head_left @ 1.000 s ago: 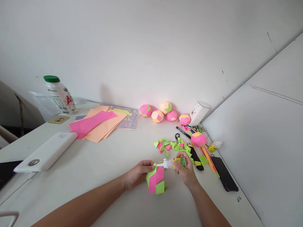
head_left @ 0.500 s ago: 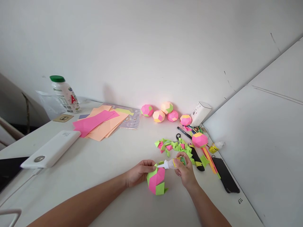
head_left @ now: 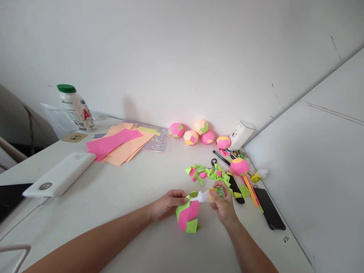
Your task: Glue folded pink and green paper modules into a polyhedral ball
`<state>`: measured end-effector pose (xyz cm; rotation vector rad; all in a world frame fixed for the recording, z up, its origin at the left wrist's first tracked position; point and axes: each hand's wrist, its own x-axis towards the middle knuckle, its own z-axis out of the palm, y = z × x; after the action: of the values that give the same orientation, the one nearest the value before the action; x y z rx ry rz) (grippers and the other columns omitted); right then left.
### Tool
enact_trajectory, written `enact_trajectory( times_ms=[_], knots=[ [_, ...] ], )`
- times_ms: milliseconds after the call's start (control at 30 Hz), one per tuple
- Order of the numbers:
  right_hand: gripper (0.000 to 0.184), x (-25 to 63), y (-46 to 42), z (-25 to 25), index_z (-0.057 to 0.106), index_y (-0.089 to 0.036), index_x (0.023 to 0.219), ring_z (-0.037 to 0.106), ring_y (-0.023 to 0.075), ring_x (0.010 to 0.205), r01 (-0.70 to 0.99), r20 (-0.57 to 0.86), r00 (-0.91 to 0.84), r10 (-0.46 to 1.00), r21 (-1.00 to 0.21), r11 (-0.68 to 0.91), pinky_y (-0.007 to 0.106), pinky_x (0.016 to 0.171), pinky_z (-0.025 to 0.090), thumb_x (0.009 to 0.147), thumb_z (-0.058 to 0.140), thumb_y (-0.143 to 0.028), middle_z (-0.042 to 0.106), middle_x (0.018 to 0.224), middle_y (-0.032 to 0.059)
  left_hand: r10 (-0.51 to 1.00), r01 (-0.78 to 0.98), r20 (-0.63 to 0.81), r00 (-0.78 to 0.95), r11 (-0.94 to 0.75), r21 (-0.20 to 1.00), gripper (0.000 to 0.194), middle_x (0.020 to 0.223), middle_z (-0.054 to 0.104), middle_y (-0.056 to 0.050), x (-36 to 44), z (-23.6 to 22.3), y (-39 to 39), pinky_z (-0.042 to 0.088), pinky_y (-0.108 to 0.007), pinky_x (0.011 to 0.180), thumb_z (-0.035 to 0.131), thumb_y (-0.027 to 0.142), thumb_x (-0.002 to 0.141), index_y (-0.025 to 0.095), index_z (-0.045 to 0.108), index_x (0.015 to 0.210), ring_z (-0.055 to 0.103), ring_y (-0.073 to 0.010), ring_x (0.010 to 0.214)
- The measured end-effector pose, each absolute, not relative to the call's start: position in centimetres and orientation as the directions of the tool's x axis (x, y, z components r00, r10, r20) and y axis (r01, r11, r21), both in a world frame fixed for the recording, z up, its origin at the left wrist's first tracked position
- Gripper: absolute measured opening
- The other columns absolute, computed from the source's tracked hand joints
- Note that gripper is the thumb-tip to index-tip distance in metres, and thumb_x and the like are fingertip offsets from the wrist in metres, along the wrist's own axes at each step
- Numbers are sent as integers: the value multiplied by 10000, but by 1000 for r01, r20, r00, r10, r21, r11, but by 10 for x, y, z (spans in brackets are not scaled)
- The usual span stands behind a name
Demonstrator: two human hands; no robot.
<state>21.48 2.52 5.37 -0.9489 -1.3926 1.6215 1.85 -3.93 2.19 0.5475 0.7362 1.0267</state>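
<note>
My left hand (head_left: 166,205) is closed on a half-built pink and green folded paper piece (head_left: 187,217), holding it against the white table (head_left: 119,197). My right hand (head_left: 223,204) grips a small glue bottle (head_left: 209,195) with a white nozzle. The nozzle tip points left and touches the top edge of the paper piece. Just beyond my hands lies a heap of small green and pink folded paper units (head_left: 209,173).
Several finished paper balls (head_left: 196,133) sit by the wall, another ball (head_left: 239,167) at right. Pink and orange paper sheets (head_left: 122,144), a white power bank (head_left: 61,175), a green-capped bottle (head_left: 75,108), a black phone (head_left: 269,213), a pen (head_left: 220,158) and a second glue bottle (head_left: 258,175) lie around.
My hands stay in the same grip with the nozzle at the paper piece. The view has shifted slightly, so the table things sit a little higher and to the right.
</note>
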Motion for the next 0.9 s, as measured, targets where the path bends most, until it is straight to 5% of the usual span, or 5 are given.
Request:
enact_trajectory(
  times_ms=[900],
  knots=[
    [346, 215, 19, 57, 430, -251, 825, 224, 41, 381, -89, -38, -385, 922, -993, -78, 180, 386, 207, 701, 712, -410, 347, 475, -112, 897, -525, -276, 345, 429, 735, 180, 630, 633, -6, 17, 17, -39, 375, -261, 629, 788, 284, 607, 149, 690, 674, 530, -134, 609]
  ],
)
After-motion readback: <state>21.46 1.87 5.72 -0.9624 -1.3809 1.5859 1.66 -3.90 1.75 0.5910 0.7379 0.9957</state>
